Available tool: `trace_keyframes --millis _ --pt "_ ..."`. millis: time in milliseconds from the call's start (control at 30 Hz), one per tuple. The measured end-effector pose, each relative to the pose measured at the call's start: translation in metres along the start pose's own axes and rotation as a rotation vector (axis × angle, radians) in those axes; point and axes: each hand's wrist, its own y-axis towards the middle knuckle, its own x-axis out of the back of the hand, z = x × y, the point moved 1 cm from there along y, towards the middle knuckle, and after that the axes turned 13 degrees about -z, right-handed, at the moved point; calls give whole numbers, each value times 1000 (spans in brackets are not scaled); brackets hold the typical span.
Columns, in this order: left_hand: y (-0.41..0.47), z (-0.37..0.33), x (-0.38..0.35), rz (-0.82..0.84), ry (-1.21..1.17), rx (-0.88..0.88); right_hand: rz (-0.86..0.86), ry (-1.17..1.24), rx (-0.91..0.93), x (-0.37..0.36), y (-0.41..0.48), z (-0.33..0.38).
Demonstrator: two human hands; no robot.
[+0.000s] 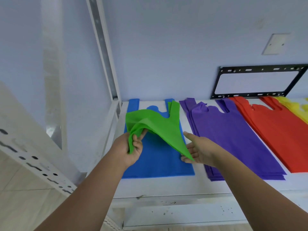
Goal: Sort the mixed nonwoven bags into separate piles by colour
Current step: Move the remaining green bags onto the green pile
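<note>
A green bag [156, 125] hangs crumpled above a flat blue bag [158, 164] on the white shelf [166, 189]. My left hand [133, 150] grips the green bag's left edge, fingers curled round the cloth. My right hand [198, 149] holds the bag's lower right corner, thumb up and fingers under the cloth. To the right lie a purple pile [233, 139], then a red pile [280, 135], and a yellow pile [296, 107] at the frame's edge.
A white metal upright [105, 52] stands at the shelf's left end. A black metal bracket [256, 82] leans on the wall behind the piles. A perforated white shelf beam [33, 160] crosses the lower left.
</note>
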Motion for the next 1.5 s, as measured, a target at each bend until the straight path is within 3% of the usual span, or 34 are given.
trace_keyframes --millis 100,167,233,300,367,433,567,667,767,1000,1500 --pt "-6 -1 -7 57 29 6 197 153 -133 -4 -7 5" --pt "-7 -1 -5 -60 393 -207 266 208 -161 -7 -10 5" --pt "-5 4 7 -232 942 -562 245 93 -108 -10 -6 2" --pt "0 11 22 -291 1204 -618 118 -109 -7 -10 2 -3" --pt "8 17 37 -283 1213 -487 -79 -295 126 -8 9 -7" --pt "18 20 46 -336 1241 -523 -201 -514 265 -9 9 -9" --pt "19 27 37 -389 1422 -842 -401 -754 516 -14 1 -18" --pt "16 29 22 -408 1411 -1082 -550 -664 630 -2 2 -28" --pt "16 37 5 -323 1342 -1204 -634 -541 666 21 1 -33" --pt "22 97 -63 -131 1289 -1270 -767 -359 703 111 -14 -42" --pt "10 339 -252 304 1301 -1240 -1094 -318 578 396 -60 -112"
